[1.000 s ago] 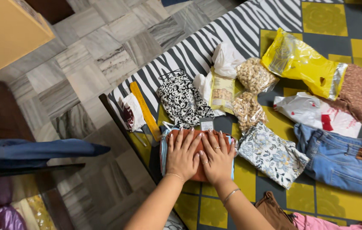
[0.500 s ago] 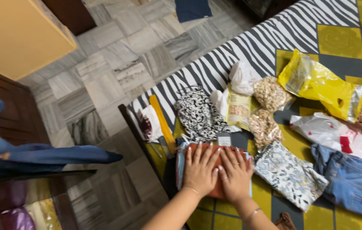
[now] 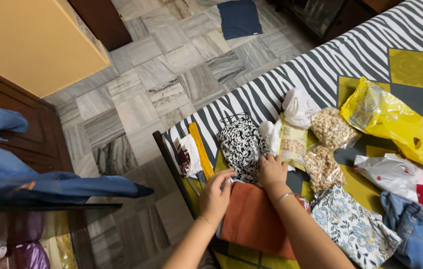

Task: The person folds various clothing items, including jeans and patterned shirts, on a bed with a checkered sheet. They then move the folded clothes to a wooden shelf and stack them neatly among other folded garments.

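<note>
A folded rust-orange cloth point(image 3: 255, 221) lies on the bed near its front corner, on top of a pale blue piece. My left hand point(image 3: 216, 192) rests at the cloth's far left corner with fingers curled on the edge. My right hand point(image 3: 272, 172) reaches past the cloth's far edge and touches the black-and-white patterned garment point(image 3: 241, 144). Whether either hand grips anything is hard to tell.
On the zebra-striped, yellow-and-grey bedspread point(image 3: 316, 65) lie bags of nuts point(image 3: 331, 128), a yellow foil bag point(image 3: 388, 117), a white plastic bag point(image 3: 401, 182), a floral folded cloth point(image 3: 353, 226), jeans point(image 3: 421, 236) and a yellow ruler point(image 3: 201, 150). Tiled floor point(image 3: 161, 84) lies left.
Both hands slid from flat on top of the orange cloth to its far edge, the right hand onto the black-and-white garment. The camera view shifted toward the floor.
</note>
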